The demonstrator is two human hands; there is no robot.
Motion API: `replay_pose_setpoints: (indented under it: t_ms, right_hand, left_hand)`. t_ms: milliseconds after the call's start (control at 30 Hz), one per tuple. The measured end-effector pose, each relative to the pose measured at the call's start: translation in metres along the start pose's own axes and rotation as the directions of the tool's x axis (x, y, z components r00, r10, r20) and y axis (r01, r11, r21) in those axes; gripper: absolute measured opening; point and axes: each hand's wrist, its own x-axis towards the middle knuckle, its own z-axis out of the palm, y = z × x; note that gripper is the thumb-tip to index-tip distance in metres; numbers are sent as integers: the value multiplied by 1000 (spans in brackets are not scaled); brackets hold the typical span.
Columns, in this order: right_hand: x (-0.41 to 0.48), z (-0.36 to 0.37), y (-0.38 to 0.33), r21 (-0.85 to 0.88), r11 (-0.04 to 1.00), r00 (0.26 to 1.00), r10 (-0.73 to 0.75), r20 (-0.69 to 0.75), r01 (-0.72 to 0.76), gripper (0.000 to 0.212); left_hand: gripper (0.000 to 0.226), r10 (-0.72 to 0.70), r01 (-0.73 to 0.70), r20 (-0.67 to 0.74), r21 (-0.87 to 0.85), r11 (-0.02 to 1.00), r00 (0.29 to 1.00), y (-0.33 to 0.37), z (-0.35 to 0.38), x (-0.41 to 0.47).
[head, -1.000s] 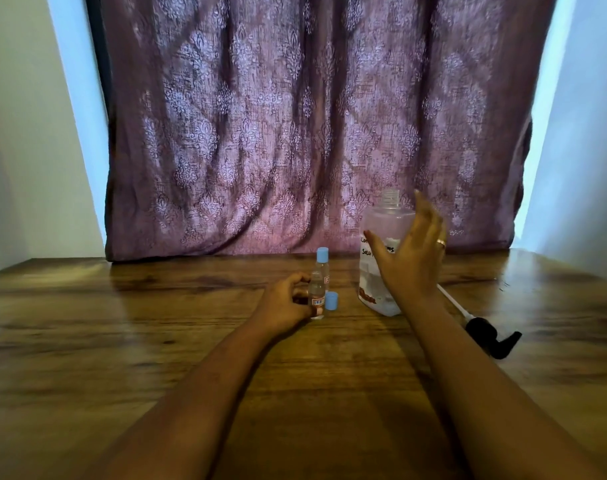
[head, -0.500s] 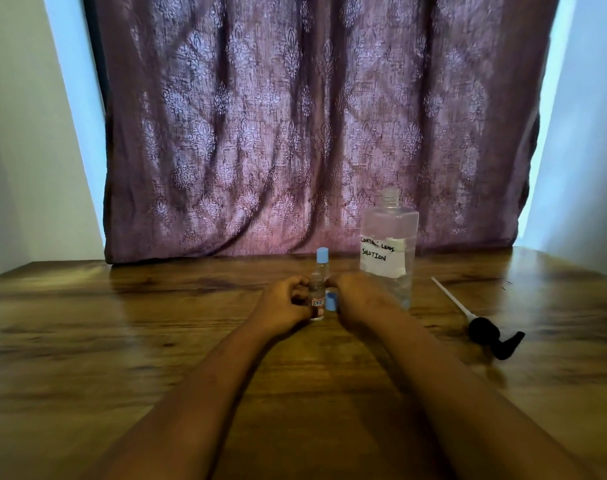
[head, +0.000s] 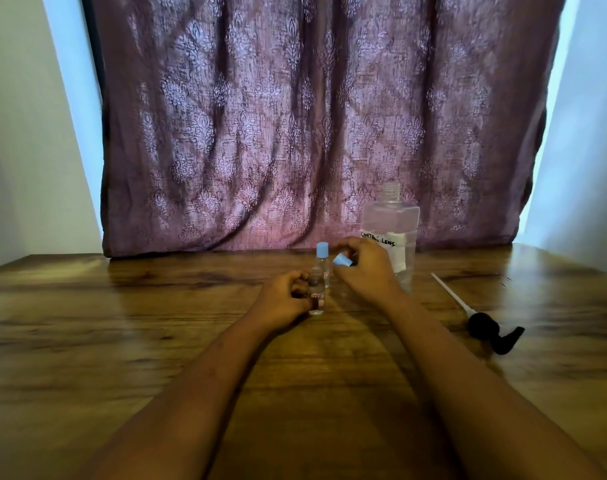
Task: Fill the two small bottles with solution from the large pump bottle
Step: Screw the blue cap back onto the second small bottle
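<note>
Now, mid-frame, the left hand [head: 283,301] grips the open small bottle [head: 316,293] while the right hand [head: 364,268] pinches a cap [head: 342,260] just above-right. Best hold it upright, seat the cap squarely, then twist.

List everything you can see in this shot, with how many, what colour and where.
big bottle: 1, clear with white label, back of table, right of centre, top open
capped bottle: 1, clear with blue cap, table centre
open bottle: 1, clear, just in front of the capped one
cap: 1, blue, in right hand
pump: 1, black with white tube, lying on table at right
table: 1, brown wood
curtain: 1, purple patterned, behind table
walls: 2, pale, either side
left hand: 1, holds open bottle
right hand: 1, pinches cap
</note>
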Motion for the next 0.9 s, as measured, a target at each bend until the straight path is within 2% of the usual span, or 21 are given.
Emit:
replay_pose_setpoints:
  t_ms: [133,200,433,733,833,900]
  right_hand:
    - [-1,-1,-6,304,952,999,27,-21,-19,24]
    - [-3,2,-7,362,932,999,26,26,-33,26]
    - [-4,8,-5,343,938,982,-18,189,-49,28]
    - [-4,11,-5,201,979,988,-64,142,34,31]
    - [-5,13,-5,152,987,991,-63,114,45,42]
    - [-5,12,-4,188,982,985,-59,161,28,49]
  left_hand:
    - [31,9,-9,3,-5,1000,1000,-2,0,2]
    - [30,26,-26,7,1,1000,1000,0,0,1]
    - [26,54,-54,-7,22,998,998,-3,0,1]
    - [28,84,-84,6,35,996,996,-6,-1,4]
    - [25,100,-99,-12,51,994,995,-7,-1,4]
    - [25,106,-105,-15,64,992,994,-8,-2,4]
